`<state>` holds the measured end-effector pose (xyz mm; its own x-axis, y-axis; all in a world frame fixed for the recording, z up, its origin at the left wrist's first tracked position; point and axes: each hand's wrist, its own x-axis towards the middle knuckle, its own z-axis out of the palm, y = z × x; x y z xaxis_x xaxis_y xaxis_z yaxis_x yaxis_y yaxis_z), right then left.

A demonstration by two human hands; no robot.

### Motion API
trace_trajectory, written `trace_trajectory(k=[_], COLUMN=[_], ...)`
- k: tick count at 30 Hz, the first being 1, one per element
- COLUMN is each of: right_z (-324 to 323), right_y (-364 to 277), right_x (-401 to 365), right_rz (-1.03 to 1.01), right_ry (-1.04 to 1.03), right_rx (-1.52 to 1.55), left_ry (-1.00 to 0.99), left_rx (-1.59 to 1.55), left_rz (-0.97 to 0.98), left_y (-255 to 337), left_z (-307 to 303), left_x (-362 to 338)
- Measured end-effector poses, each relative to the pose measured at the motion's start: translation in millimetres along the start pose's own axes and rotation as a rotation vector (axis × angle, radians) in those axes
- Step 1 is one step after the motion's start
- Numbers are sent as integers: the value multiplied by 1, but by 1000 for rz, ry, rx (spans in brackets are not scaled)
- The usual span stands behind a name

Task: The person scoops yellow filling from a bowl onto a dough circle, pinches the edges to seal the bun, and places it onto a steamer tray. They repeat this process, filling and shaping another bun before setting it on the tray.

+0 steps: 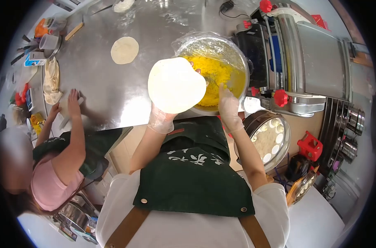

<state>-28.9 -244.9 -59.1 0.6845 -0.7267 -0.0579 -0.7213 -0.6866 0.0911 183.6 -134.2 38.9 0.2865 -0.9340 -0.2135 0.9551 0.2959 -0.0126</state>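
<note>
A round, pale dough sheet (pixel 177 85) lies over my left hand (pixel 161 120), which wears a clear glove; a few fingertips show at the sheet's right edge. My right hand (pixel 229 106), also gloved, is over the right side of a large metal bowl (pixel 246 66) of yellow filling (pixel 212 68). Its fingers are closed round something at the filling, perhaps a thin utensil, too small to make out. Plastic film (pixel 204 41) covers the bowl's far part. Another dough round (pixel 124 50) lies flat on the steel table (pixel 97 74), left of the bowl.
At the left a co-worker's hands (pixel 73 103) are on a rolling pin, near a strip of dough (pixel 52 80). A roller machine (pixel 295 58) stands right of the bowl. Below it is a round steamer tray (pixel 264 142) holding several white pieces. A red stool (pixel 310 146) is farther right.
</note>
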Motion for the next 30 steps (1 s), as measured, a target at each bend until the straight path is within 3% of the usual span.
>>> trace_trajectory(k=[3, 9, 12, 15, 17, 20, 23, 30], right_z=[5, 11, 27, 29, 37, 19, 7, -13], right_y=[17, 41, 27, 5, -1, 2, -2, -2], right_x=[18, 78, 98, 100, 98, 93, 81, 60], right_rz=[-1, 209, 296, 314, 373, 502, 630, 766], right_ry=[-33, -127, -312, -408, -452, -632, -599, -535], right_rx=[252, 414, 647, 942, 1166, 1273, 1502, 1559], left_ry=[-6, 95, 189, 207, 180, 128, 140, 275], left_rx=[-140, 262, 36, -54, -65, -2, 155, 334], left_rz=[39, 316, 217, 240, 164, 94, 88, 78], left_y=[-10, -3, 3, 8, 11, 11, 13, 10], left_z=[-17, -52, -61, -92, -93, -72, -73, -87], left_x=[5, 2, -9, -17, -16, -10, -2, 32])
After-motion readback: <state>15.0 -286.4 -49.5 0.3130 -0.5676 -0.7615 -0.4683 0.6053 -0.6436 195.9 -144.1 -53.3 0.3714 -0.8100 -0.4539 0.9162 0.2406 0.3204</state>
